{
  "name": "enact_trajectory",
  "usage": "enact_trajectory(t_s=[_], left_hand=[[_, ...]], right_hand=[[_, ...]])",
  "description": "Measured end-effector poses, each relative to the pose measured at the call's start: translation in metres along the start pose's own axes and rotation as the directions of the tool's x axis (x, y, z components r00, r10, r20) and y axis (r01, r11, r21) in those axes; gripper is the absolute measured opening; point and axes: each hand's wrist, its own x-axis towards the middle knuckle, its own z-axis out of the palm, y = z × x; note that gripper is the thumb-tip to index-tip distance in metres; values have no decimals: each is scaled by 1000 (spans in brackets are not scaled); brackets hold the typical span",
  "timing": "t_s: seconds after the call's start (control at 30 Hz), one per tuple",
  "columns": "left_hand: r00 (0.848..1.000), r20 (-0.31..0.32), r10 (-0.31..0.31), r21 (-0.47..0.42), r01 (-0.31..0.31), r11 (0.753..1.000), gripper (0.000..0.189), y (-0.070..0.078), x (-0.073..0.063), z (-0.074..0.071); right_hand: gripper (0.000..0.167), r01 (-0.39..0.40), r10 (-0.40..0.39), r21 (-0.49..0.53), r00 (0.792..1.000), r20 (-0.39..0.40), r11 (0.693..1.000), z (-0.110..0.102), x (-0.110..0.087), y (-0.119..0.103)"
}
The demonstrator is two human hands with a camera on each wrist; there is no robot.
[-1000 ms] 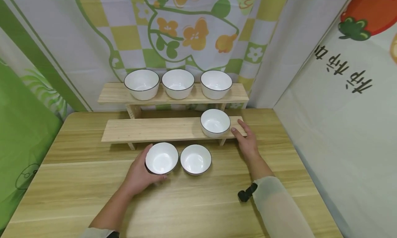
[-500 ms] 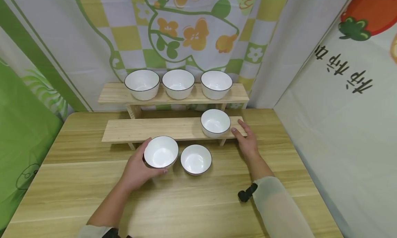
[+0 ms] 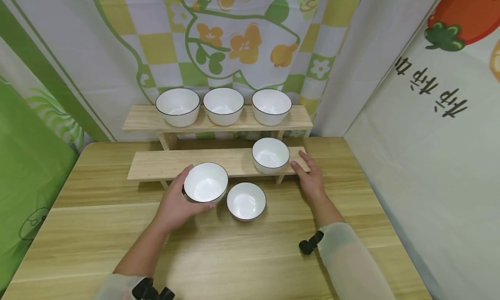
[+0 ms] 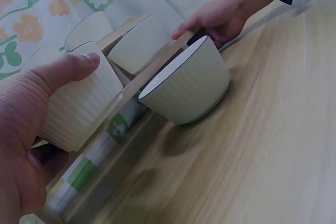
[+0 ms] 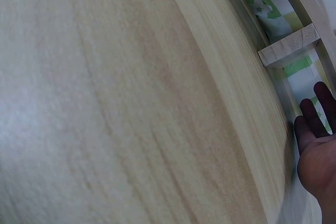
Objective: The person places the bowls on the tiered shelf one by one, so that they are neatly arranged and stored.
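In the head view, my left hand grips a white bowl with a dark rim, thumb at the near side and fingers round the left. The left wrist view shows this bowl's ribbed outer wall raised above the table. Just right of it, a second white bowl stands on the table. My right hand holds the right end of the lower wooden shelf, thumb and a finger on top; other fingers show below the board in the right wrist view. Another bowl sits beside that hand.
Behind, a higher wooden shelf carries three similar bowls, the left one, the middle one and the right one. A patterned curtain hangs behind the wooden table.
My left hand has lifted its bowl off the table and moved it forward, toward the lower shelf's front edge. The right hand and the other bowls stay in place.
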Motion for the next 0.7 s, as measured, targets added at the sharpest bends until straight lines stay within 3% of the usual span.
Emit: enact_trajectory(t_s=[0.37, 0.63, 0.7], left_hand=[[1000, -17, 25, 29, -25, 999, 129, 15, 19, 2], [996, -46, 82, -37, -84, 996, 108, 16, 39, 12], [996, -49, 74, -30, -75, 997, 111, 17, 43, 16]], right_hand=[[67, 11, -11, -6, 1000, -3, 1000, -2, 0, 0], [67, 17, -17, -21, 1000, 15, 1000, -2, 0, 0], [67, 19, -18, -23, 1000, 17, 1000, -2, 0, 0]])
